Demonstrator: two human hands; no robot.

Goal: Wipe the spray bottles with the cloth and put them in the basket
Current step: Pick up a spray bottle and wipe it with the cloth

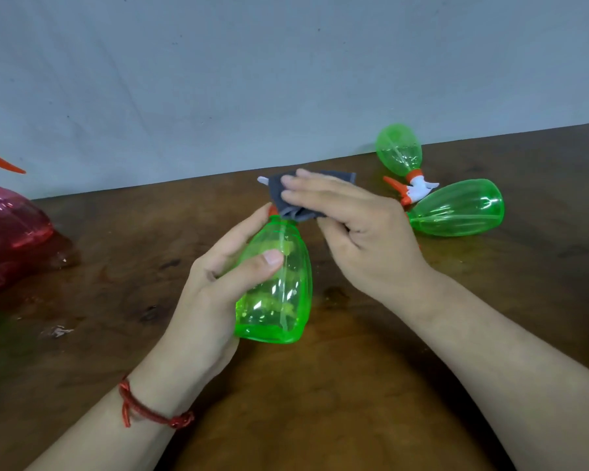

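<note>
Head view puts the green spray bottle (276, 294) in mid-frame, held over the wooden table (354, 385) with its neck tilted away from us. Our left hand (211, 294) wraps its body, fingers (238, 232) curled behind and thumb pressed on the front. Our right hand (357, 229) lays nearly straight fingers (320, 188) across the grey cloth (286, 202), thumb tucked beneath to pinch it. The cloth covers the spray head, and only a white tip pokes out.

The bottle is thin, glossy, translucent plastic with a rounded body, so a sideways rub at the top could twist it out of a light grip. The soft, folded cloth may snag on the orange trigger or the nozzle and pull free of our pinch. We cannot tell whether any liquid is inside; if there is, squeezing the trigger through the cloth could spray it.

Two unwiped ones lie on their sides just beside each other, the far green bottle (400, 151) and the near green bottle (456, 209). They are smooth and bulbous and may roll if our elbow knocks them. A red bottle (11, 229) stands at left. The basket is out of view.
</note>
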